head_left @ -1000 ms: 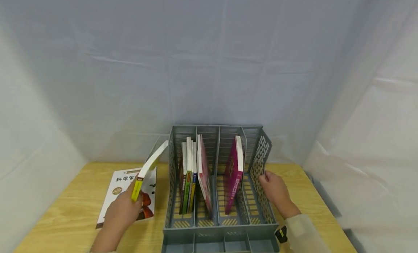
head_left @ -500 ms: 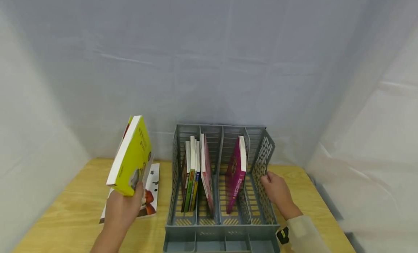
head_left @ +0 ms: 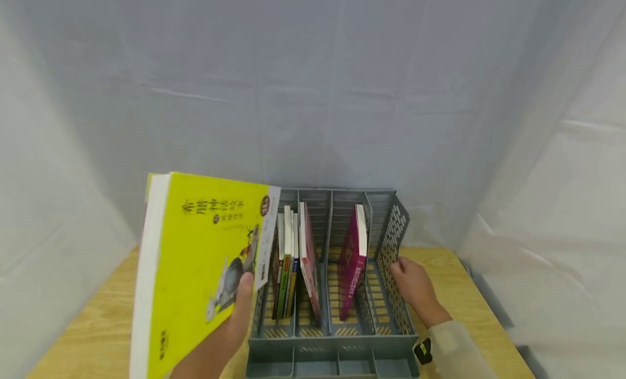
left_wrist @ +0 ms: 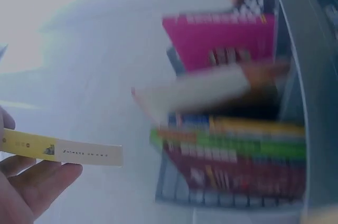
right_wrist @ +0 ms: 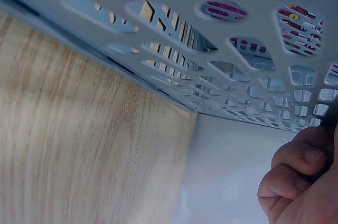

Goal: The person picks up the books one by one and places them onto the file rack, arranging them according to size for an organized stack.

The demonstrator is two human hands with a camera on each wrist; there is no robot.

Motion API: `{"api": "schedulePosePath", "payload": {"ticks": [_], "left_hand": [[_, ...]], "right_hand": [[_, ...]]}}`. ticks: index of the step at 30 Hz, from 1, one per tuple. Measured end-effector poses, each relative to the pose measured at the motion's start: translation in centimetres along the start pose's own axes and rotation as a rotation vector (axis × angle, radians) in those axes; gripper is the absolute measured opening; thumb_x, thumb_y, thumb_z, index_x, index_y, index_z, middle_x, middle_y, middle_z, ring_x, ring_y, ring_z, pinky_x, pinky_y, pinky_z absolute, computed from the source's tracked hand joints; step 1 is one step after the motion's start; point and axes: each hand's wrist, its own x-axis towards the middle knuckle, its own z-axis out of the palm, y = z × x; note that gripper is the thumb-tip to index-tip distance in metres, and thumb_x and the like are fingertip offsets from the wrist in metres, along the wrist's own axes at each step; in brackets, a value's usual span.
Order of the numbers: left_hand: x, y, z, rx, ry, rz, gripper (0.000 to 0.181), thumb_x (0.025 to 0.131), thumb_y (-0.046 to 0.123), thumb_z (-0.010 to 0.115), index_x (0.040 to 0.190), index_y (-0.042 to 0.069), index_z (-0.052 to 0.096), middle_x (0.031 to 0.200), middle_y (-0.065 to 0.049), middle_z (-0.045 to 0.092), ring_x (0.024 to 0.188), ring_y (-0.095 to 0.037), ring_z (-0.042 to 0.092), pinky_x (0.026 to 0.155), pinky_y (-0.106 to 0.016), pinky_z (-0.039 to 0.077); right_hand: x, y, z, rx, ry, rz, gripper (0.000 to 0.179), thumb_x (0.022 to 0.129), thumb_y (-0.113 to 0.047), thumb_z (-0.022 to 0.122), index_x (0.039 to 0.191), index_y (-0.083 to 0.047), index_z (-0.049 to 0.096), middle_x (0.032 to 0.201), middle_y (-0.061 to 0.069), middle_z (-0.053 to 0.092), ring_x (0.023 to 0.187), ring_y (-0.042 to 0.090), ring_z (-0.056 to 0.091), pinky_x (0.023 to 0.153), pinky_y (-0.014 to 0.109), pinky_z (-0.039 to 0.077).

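In the head view my left hand [head_left: 225,330] holds a thick yellow book [head_left: 195,248] up over the table's left side, thumb on its cover, white page edges facing left. The left wrist view shows its spine [left_wrist: 63,150] between thumb and fingers. My right hand [head_left: 415,286] grips the perforated right side panel [head_left: 391,243] of a grey file rack [head_left: 332,343]; curled fingers show at that panel in the right wrist view. Inside the rack, several thin books [head_left: 285,281] stand in the leftmost slot. A pink book [head_left: 309,270] leans in the second, a magenta book [head_left: 353,270] in the third.
Low open compartments [head_left: 315,362] run along the rack's front. The wooden table [head_left: 93,319] extends to both sides of it, with pale sheeting [head_left: 313,96] behind and at the sides. A small black device [head_left: 423,351] sits by the right cuff.
My left hand has lifted the yellow book nearer the camera and turned its cover to face me. It now hides the white picture book lying on the table. My right hand stays at the rack.
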Motion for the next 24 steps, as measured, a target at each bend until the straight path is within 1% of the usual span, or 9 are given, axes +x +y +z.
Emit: {"api": "schedulePosePath", "payload": {"ticks": [2, 3, 6, 9, 12, 14, 16, 20, 24], "left_hand": [[-0.1, 0.8, 1.0, -0.015, -0.004, 0.102, 0.06, 0.102, 0.022, 0.067, 0.152, -0.001, 0.044, 0.145, -0.01, 0.059, 0.135, -0.004, 0.051, 0.11, -0.016, 0.039], [-0.2, 1.2, 1.8, -0.032, -0.002, 0.128, 0.058, 0.104, 0.027, 0.064, 0.151, -0.003, 0.045, 0.143, -0.013, 0.06, 0.134, -0.004, 0.052, 0.111, -0.016, 0.038], [-0.6, 1.9, 3.9, -0.027, 0.008, 0.145, 0.062, 0.104, 0.042, 0.06, 0.144, -0.004, 0.051, 0.132, -0.017, 0.065, 0.128, -0.005, 0.057, 0.108, -0.015, 0.04], [-1.1, 2.2, 5.9, -0.078, -0.036, 0.119, 0.056, 0.101, 0.028, 0.07, 0.144, -0.002, 0.052, 0.133, -0.016, 0.066, 0.125, -0.016, 0.063, 0.106, -0.022, 0.046], [-1.6, 2.2, 7.4, -0.141, -0.166, 0.055, 0.068, 0.094, 0.007, 0.076, 0.152, 0.004, 0.042, 0.139, -0.013, 0.061, 0.123, -0.025, 0.064, 0.098, -0.035, 0.055], [-1.8, 2.1, 8.0, -0.194, -0.277, -0.02, 0.08, 0.09, -0.004, 0.075, 0.157, 0.009, 0.032, 0.143, -0.011, 0.055, 0.125, -0.027, 0.062, 0.095, -0.041, 0.057], [-2.2, 2.0, 8.6, -0.236, -0.357, -0.107, 0.08, 0.093, -0.005, 0.071, 0.158, 0.016, 0.028, 0.146, -0.009, 0.052, 0.128, -0.027, 0.06, 0.094, -0.045, 0.057], [-2.9, 1.6, 9.6, -0.299, -0.419, -0.236, 0.074, 0.097, -0.002, 0.067, 0.157, 0.021, 0.031, 0.146, -0.006, 0.052, 0.131, -0.024, 0.057, 0.099, -0.041, 0.055], [-3.5, 1.4, 10.1, -0.26, -0.505, -0.366, 0.065, 0.101, 0.008, 0.066, 0.156, 0.017, 0.034, 0.144, -0.012, 0.057, 0.099, -0.018, 0.07, 0.069, -0.031, 0.061]], "right_hand": [[0.0, 0.0, -0.2, 0.006, -0.002, -0.001, 0.027, 0.103, -0.023, 0.043, 0.077, -0.014, 0.042, 0.065, 0.002, 0.04, 0.056, 0.019, 0.035, 0.056, 0.033, 0.032], [0.0, 0.0, -0.2, 0.009, -0.001, -0.002, 0.027, 0.103, -0.023, 0.043, 0.077, -0.014, 0.042, 0.065, 0.002, 0.04, 0.056, 0.019, 0.035, 0.055, 0.033, 0.032], [-0.1, 0.0, -0.5, 0.008, 0.013, -0.014, 0.029, 0.104, -0.023, 0.043, 0.076, -0.014, 0.041, 0.064, 0.002, 0.04, 0.055, 0.018, 0.034, 0.055, 0.033, 0.031], [-0.2, 0.1, -0.5, 0.014, 0.027, -0.032, 0.031, 0.105, -0.021, 0.043, 0.075, -0.014, 0.04, 0.062, 0.002, 0.04, 0.053, 0.018, 0.033, 0.055, 0.033, 0.031], [-0.3, 0.2, -0.3, 0.027, 0.025, -0.046, 0.032, 0.105, -0.021, 0.043, 0.074, -0.014, 0.039, 0.061, 0.002, 0.039, 0.053, 0.018, 0.032, 0.056, 0.033, 0.031], [-0.5, 0.1, 0.0, 0.041, 0.025, -0.051, 0.032, 0.105, -0.02, 0.044, 0.074, -0.014, 0.038, 0.061, 0.002, 0.039, 0.053, 0.018, 0.032, 0.056, 0.033, 0.031], [-0.6, 0.0, 0.1, 0.037, 0.027, -0.052, 0.032, 0.105, -0.02, 0.044, 0.074, -0.014, 0.038, 0.061, 0.002, 0.039, 0.053, 0.018, 0.032, 0.056, 0.033, 0.03], [-0.7, -0.6, 0.6, 0.04, 0.032, -0.047, 0.032, 0.104, -0.02, 0.045, 0.074, -0.014, 0.039, 0.061, 0.002, 0.039, 0.053, 0.018, 0.032, 0.055, 0.033, 0.03], [-0.7, -1.0, 0.9, 0.046, 0.039, -0.041, 0.03, 0.102, -0.021, 0.046, 0.074, -0.014, 0.039, 0.062, 0.002, 0.039, 0.053, 0.018, 0.032, 0.054, 0.032, 0.03]]}}
